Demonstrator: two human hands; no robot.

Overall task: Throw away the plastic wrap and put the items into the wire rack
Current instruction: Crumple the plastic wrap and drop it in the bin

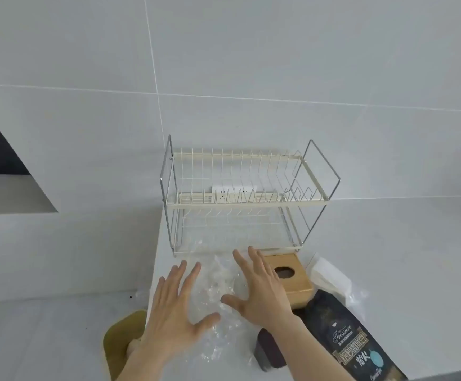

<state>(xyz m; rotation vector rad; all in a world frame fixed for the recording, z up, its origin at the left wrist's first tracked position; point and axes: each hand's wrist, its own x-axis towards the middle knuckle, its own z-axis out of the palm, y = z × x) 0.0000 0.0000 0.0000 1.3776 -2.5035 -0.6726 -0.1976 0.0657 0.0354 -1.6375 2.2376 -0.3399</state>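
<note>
Both hands, left hand (174,312) and right hand (259,287), hover spread, each grip empty, flanking the crumpled plastic wrap (218,292) on the worktop (388,243), seemingly to gather it. Beyond stands the empty wire rack (240,199); the wooden box (292,273) and coffee bag (353,342) wait right.

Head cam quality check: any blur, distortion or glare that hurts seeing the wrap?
Head view: soft, even light with no hard shadows; wide-angle bend shows in the curved wall tile lines; slight blur on the left hand and right hand; the clear plastic wrap is low-contrast on the white counter, seen mostly by small glints; the wire rack is sharp.
</note>
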